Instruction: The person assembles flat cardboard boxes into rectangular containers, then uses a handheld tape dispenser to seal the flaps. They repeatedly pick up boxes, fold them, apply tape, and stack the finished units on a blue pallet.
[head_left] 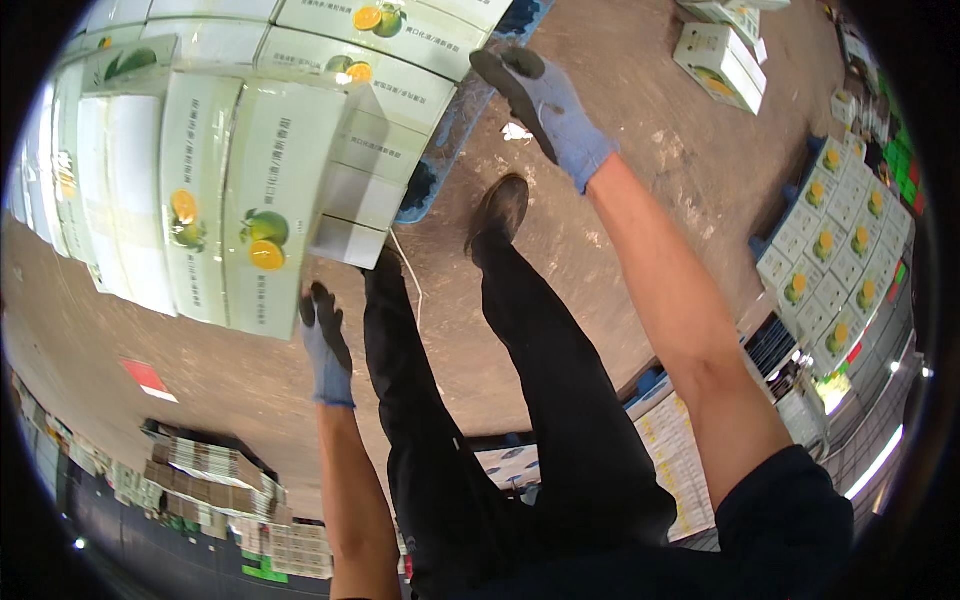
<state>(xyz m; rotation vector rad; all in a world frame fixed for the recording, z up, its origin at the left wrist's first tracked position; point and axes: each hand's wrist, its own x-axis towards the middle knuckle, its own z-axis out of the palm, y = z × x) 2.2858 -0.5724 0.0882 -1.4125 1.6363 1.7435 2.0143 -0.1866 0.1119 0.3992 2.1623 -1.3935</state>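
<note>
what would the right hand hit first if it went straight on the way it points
The right hand would likely meet the stacked pale cartons, just past its fingertips. Depth is unclear in this one view, so whether they touch can't be told.

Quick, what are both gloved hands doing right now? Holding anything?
Left hand: open, nothing seen in it, beside the pale box; whether touching, can't tell.
Right hand: open, nothing seen in it, fingertips near the stacked boxes.
</note>
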